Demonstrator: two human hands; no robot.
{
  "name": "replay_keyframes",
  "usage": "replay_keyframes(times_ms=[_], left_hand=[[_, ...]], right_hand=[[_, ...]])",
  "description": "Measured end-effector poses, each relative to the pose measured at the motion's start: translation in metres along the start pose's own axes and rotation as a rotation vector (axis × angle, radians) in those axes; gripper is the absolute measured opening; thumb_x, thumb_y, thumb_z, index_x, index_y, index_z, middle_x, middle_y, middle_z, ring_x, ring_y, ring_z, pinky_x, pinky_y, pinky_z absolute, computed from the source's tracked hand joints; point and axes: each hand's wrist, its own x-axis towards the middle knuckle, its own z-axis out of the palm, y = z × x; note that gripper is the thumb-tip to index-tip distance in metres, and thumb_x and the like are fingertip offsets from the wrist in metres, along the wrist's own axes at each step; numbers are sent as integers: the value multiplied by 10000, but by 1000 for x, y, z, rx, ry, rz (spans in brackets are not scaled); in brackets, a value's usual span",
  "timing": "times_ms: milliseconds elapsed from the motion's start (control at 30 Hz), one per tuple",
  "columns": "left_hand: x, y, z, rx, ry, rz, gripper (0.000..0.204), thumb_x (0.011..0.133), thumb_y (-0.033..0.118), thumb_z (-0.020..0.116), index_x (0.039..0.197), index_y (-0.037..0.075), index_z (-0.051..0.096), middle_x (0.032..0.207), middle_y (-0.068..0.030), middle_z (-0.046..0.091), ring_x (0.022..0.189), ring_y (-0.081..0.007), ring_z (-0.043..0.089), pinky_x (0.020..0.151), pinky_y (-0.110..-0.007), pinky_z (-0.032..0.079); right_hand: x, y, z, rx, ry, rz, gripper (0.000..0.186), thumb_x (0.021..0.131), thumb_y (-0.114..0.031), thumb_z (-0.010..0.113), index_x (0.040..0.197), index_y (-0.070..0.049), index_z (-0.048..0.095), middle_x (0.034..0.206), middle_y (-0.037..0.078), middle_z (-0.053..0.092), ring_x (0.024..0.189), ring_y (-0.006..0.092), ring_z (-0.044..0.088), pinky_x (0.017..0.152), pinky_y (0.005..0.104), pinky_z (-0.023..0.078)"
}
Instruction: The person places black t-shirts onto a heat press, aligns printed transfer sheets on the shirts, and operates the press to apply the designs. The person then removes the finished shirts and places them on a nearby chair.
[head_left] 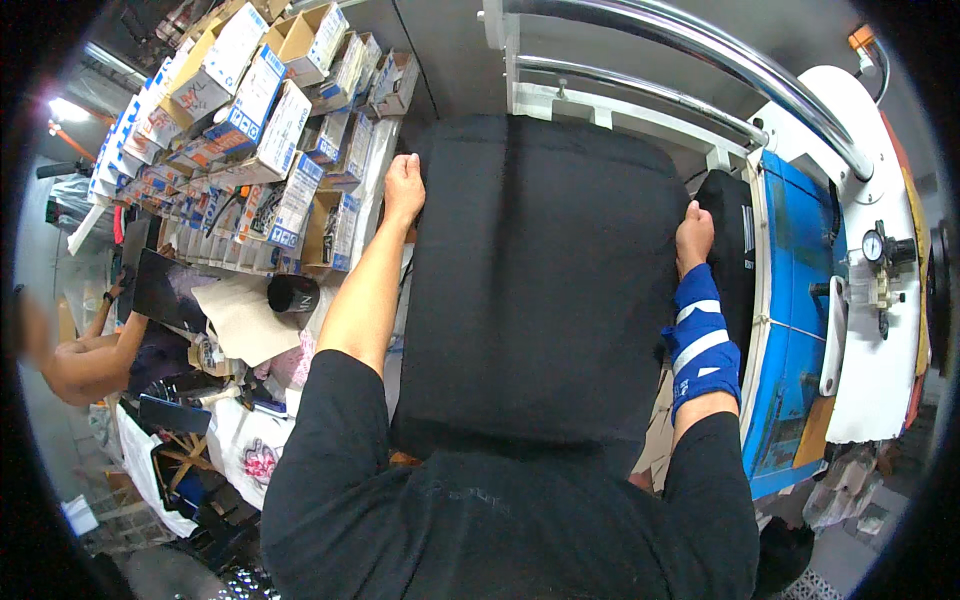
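Note:
A large black fabric-covered cushion or panel (pixel 540 290) with rounded far corners lies in front of me, its near edge against my black shirt. My left hand (pixel 404 190) is closed at its far left edge, fingers curled round the side. Lower on the right edge, my right hand (pixel 695 236) grips the cloth, its fingertips partly hidden. A blue sleeve with white bands (pixel 703 335) wraps my right forearm. Just beyond that hand stands another dark fabric piece (pixel 727 230).
Open cardboard boxes (pixel 285 130) are stacked on the left. Chrome rollers (pixel 690 60) cross the far right, above a blue panel (pixel 795 300) and a pressure gauge (pixel 873 246). At far left another person (pixel 95 365) works beside a cluttered table.

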Motion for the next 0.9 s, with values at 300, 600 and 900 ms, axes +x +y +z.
replay_keyframes(times_ms=[300, 600, 900], left_hand=[[4, -2, 11, 12, -71, -131, 334, 1016, 322, 662, 946, -5, 677, 812, -133, 700, 749, -235, 660, 731, -395, 522], [16, -20, 9, 110, -90, -98, 316, 1007, 332, 697, 1016, 16, 707, 803, -63, 694, 753, -150, 624, 746, -334, 524], [15, 87, 25, 441, -272, 672, 255, 991, 244, 617, 1160, 77, 710, 1156, -134, 696, 1137, -364, 634, 1042, -509, 468]], right_hand=[[12, 39, 10, 243, -219, 169, 399, 1057, -345, 596, 1016, 40, 692, 998, 134, 727, 918, 241, 655, 856, 397, 501], [14, 29, 11, 154, -186, 91, 323, 976, -336, 710, 995, -14, 723, 942, 182, 753, 900, 304, 704, 857, 434, 524], [-39, -97, 26, -472, -256, -803, 517, 985, -508, 602, 1356, -152, 650, 1391, 98, 597, 1366, 312, 500, 1161, 656, 330]])
